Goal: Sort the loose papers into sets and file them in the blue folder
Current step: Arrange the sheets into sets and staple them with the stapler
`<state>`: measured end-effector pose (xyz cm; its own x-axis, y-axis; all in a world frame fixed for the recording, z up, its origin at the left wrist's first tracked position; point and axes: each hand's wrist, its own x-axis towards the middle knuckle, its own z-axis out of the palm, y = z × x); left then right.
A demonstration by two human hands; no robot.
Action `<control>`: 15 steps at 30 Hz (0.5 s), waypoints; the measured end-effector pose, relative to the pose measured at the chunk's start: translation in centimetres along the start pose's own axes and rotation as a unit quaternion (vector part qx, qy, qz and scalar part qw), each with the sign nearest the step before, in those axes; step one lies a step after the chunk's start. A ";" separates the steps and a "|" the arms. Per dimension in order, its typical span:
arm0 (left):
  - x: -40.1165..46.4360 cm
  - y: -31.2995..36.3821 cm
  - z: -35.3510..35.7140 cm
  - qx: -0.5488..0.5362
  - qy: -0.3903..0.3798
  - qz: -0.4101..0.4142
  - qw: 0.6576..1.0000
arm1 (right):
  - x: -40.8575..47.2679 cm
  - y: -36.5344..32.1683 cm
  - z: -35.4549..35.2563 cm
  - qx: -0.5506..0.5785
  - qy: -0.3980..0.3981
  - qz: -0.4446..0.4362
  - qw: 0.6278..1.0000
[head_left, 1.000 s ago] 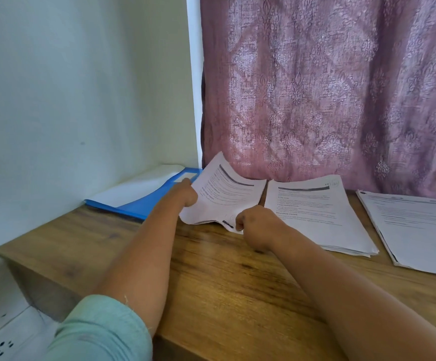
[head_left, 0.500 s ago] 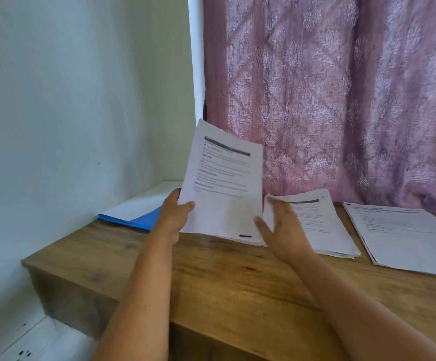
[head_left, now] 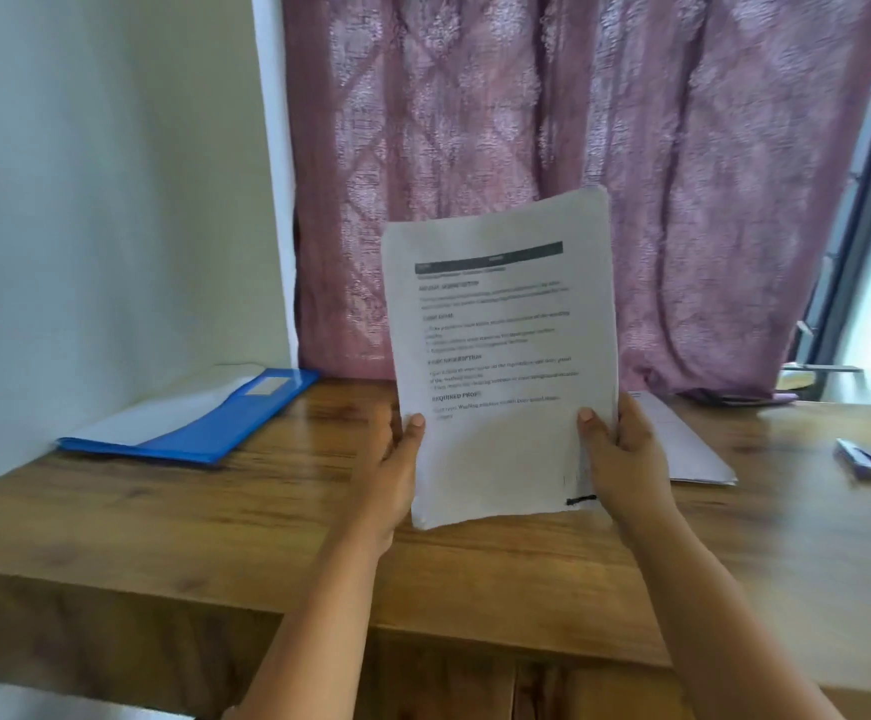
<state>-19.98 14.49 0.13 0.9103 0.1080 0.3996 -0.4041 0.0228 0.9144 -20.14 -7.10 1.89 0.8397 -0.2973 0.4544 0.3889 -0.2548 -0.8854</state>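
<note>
I hold a stack of printed papers (head_left: 501, 356) upright above the wooden table (head_left: 267, 511), printed side facing me. My left hand (head_left: 391, 470) grips its lower left edge and my right hand (head_left: 625, 454) grips its lower right edge, thumbs on the front. The blue folder (head_left: 204, 433) lies flat at the table's back left, against the wall, with a white sheet (head_left: 163, 413) lying on it. Another pile of papers (head_left: 682, 449) lies on the table behind my right hand, partly hidden.
A mauve patterned curtain (head_left: 578, 148) hangs behind the table. A dark pen (head_left: 867, 462) lies at the right of the tabletop. A white wall (head_left: 85, 200) closes off the left side. A window frame (head_left: 859, 226) shows at the far right.
The papers were picked up from the table beside the folder and raised upright in front of me. My right hand has closed on their right edge. The view has shifted left.
</note>
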 end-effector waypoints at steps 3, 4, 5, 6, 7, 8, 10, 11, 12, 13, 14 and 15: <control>-0.9 0.8 2.0 -0.030 0.012 0.024 0.999 | -1.6 0.2 -1.4 0.006 -0.010 -0.017 1.000; -1.2 0.7 2.4 -0.020 0.021 0.036 0.999 | -2.1 0.3 -1.5 0.012 -0.013 -0.014 1.000; -1.5 0.4 2.9 -0.006 0.029 0.053 0.998 | -2.6 0.7 -1.7 0.022 -0.013 -0.006 1.000; -1.8 0.0 3.2 0.003 0.032 0.066 0.997 | -3.1 1.1 -1.8 0.035 -0.012 0.003 0.999; -2.0 -0.6 3.5 0.015 0.031 0.072 0.997 | -3.5 1.6 -1.9 0.041 -0.014 0.012 0.999; -2.2 -1.1 3.8 0.023 0.025 0.068 0.997 | -3.8 2.1 -2.1 0.040 -0.017 0.019 0.999; -2.5 -1.7 4.1 0.061 0.004 0.047 0.997 | -4.1 3.1 -2.2 0.022 -0.029 0.028 0.999; -2.6 -1.9 4.3 0.089 -0.007 0.039 0.995 | -4.1 3.5 -2.2 0.013 -0.036 0.032 0.999; -2.7 -2.0 4.3 0.115 -0.015 0.039 0.992 | -4.0 3.7 -2.2 0.006 -0.040 0.037 0.999; -2.7 -1.9 4.3 0.129 -0.012 0.040 0.991 | -4.0 3.8 -2.3 -0.001 -0.043 0.041 0.998; -2.8 -1.7 4.3 0.137 -0.002 0.044 0.990 | -3.9 3.6 -2.3 -0.009 -0.042 0.040 0.998; -2.8 -1.6 4.2 0.139 0.010 0.048 0.989 | -3.8 3.5 -2.3 -0.016 -0.040 0.036 0.998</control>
<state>-21.49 10.00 -2.14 0.8657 0.1170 0.4867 -0.4456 -0.2627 0.8558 -22.85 -9.02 -2.73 0.8930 -0.2423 0.3794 0.3152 -0.2650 -0.9113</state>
